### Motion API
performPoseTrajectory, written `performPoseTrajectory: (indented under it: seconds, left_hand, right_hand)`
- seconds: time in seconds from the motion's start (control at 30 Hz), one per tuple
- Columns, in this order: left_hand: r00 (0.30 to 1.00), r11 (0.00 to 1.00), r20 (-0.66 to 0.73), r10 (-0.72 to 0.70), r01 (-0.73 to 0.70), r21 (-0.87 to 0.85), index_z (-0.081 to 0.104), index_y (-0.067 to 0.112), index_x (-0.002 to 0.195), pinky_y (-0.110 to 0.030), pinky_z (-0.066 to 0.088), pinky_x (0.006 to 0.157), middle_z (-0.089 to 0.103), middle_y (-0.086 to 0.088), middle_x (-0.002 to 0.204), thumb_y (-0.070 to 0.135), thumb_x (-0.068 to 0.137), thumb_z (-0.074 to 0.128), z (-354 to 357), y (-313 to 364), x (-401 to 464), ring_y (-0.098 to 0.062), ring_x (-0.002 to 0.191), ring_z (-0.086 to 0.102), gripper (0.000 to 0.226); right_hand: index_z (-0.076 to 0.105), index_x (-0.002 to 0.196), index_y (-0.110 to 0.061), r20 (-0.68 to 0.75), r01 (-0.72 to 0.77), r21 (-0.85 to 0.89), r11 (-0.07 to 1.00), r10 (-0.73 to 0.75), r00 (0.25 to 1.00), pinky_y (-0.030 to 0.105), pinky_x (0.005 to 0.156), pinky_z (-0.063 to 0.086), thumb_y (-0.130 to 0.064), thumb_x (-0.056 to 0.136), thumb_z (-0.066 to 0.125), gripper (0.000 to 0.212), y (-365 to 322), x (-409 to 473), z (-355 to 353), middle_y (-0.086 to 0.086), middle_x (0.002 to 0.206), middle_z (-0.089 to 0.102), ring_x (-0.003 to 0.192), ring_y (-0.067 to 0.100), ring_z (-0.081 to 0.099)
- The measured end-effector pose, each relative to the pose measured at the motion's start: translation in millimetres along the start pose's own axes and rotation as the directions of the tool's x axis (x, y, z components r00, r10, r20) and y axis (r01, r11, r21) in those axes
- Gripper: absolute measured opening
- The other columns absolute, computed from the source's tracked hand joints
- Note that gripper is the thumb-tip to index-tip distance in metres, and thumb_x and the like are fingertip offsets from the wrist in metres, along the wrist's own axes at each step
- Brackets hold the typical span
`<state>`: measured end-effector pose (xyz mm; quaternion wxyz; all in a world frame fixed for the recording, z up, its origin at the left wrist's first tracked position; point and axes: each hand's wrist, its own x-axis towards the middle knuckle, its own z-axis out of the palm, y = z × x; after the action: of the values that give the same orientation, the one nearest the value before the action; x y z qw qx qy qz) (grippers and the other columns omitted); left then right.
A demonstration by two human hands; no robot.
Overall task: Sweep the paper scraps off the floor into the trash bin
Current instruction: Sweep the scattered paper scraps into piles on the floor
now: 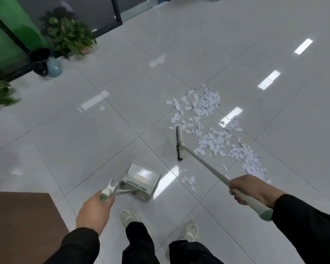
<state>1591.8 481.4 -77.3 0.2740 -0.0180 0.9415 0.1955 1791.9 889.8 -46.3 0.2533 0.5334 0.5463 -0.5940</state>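
Your right hand curls round the pale grey-green handle of the one long broom, whose black-bristled head rests on the glossy white tiled floor just left of the white torn paper scraps. Those scraps, too many to count, lie in three loose heaps to the far right. Your left hand grips the upright handle of the single grey metal dustpan, standing near your two pale shoes.

Black long sleeves, black trousers, pale sneakers
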Motion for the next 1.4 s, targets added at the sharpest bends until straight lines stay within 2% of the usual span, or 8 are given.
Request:
performPoseTrajectory:
  seconds: [0.13, 0.27, 0.5, 0.73, 0.87, 1.03, 1.13, 1.4]
  left_hand:
    - [0.999, 0.998, -0.001, -0.038, 0.038, -0.052, 0.06, 0.016, 0.078, -0.033, 0.043, 0.059, 0.064, -0.007, 0.069, 0.042, 0.101, 0.058, 19, 13, -14, -0.025, 0.068, 0.059, 0.034]
    - [0.999, 0.999, 0.028, -0.027, 0.028, -0.023, 0.061, 0.018, 0.077, -0.033, 0.042, 0.059, 0.065, -0.007, 0.069, 0.04, 0.1, 0.06, 35, 32, -30, -0.025, 0.068, 0.061, 0.031]
    - [0.995, 0.998, 0.101, 0.018, -0.023, 0.052, 0.062, 0.026, 0.08, -0.031, 0.044, 0.06, 0.066, -0.001, 0.071, 0.046, 0.098, 0.06, 59, 63, -44, -0.022, 0.071, 0.062, 0.027]
    - [0.984, 0.987, 0.153, 0.09, -0.108, 0.116, 0.059, 0.026, 0.075, -0.03, 0.039, 0.054, 0.062, 0.002, 0.065, 0.05, 0.098, 0.059, 78, 105, -53, -0.019, 0.062, 0.056, 0.033]
    - [0.959, 0.968, 0.211, 0.189, -0.217, 0.123, 0.06, 0.023, 0.075, -0.031, 0.039, 0.054, 0.06, 0.0, 0.063, 0.047, 0.098, 0.06, 96, 148, -54, -0.018, 0.058, 0.052, 0.034]
    - [0.931, 0.935, 0.248, 0.267, -0.313, 0.166, 0.061, 0.021, 0.078, -0.03, 0.041, 0.055, 0.064, 0.001, 0.067, 0.047, 0.099, 0.059, 117, 198, -48, -0.019, 0.064, 0.059, 0.033]
    - [0.902, 0.907, 0.285, 0.323, -0.382, 0.18, 0.06, 0.023, 0.077, -0.029, 0.042, 0.055, 0.064, 0.001, 0.069, 0.047, 0.1, 0.056, 131, 230, -42, -0.017, 0.065, 0.059, 0.034]
    - [0.793, 0.806, 0.432, 0.429, -0.552, 0.212, 0.058, 0.027, 0.078, -0.031, 0.043, 0.06, 0.064, 0.002, 0.072, 0.041, 0.098, 0.059, 150, 300, 15, -0.02, 0.07, 0.06, 0.025]
  right_hand:
    - [0.061, 0.082, 0.002, 0.123, 0.01, -0.107, 0.994, 0.003, 0.992, 0.026, 0.05, 0.045, -0.005, 0.086, 0.056, 0.01, 19, -21, -14, 0.014, 0.073, 0.063, 0.058, 0.025, 0.051]
    - [0.061, 0.079, 0.002, 0.129, -0.055, -0.234, 0.971, 0.087, 0.988, 0.025, 0.049, 0.045, -0.002, 0.082, 0.054, 0.008, 42, -13, -25, 0.014, 0.069, 0.061, 0.052, 0.023, 0.051]
    - [0.061, 0.083, 0.006, -0.052, -0.163, -0.338, 0.927, 0.154, 0.987, 0.026, 0.048, 0.045, -0.002, 0.088, 0.055, 0.011, 69, 22, -97, 0.017, 0.069, 0.062, 0.049, 0.022, 0.05]
    - [0.059, 0.074, 0.003, -0.201, -0.083, -0.338, 0.938, 0.014, 0.979, 0.025, 0.046, 0.045, 0.0, 0.086, 0.055, 0.013, 75, 40, -136, 0.016, 0.063, 0.058, 0.044, 0.024, 0.051]
    - [0.061, 0.072, 0.002, -0.232, -0.041, -0.077, 0.996, 0.022, 0.972, 0.028, 0.049, 0.045, 0.0, 0.085, 0.055, 0.015, 102, 12, -150, 0.017, 0.066, 0.058, 0.049, 0.025, 0.05]
    - [0.063, 0.072, 0.002, -0.266, 0.015, 0.253, 0.967, 0.055, 0.963, 0.028, 0.048, 0.041, 0.005, 0.085, 0.054, 0.017, 147, -38, -132, 0.017, 0.066, 0.056, 0.05, 0.025, 0.046]
    - [0.064, 0.085, 0.006, -0.324, -0.005, 0.386, 0.922, 0.141, 0.936, 0.028, 0.047, 0.042, 0.009, 0.086, 0.051, 0.013, 181, -66, -119, 0.017, 0.066, 0.052, 0.051, 0.025, 0.045]
    - [0.053, 0.08, 0.001, -0.378, -0.07, 0.673, 0.736, 0.424, 0.823, 0.022, 0.04, 0.039, 0.005, 0.092, 0.045, 0.015, 186, -45, -116, 0.016, 0.066, 0.048, 0.039, 0.019, 0.042]
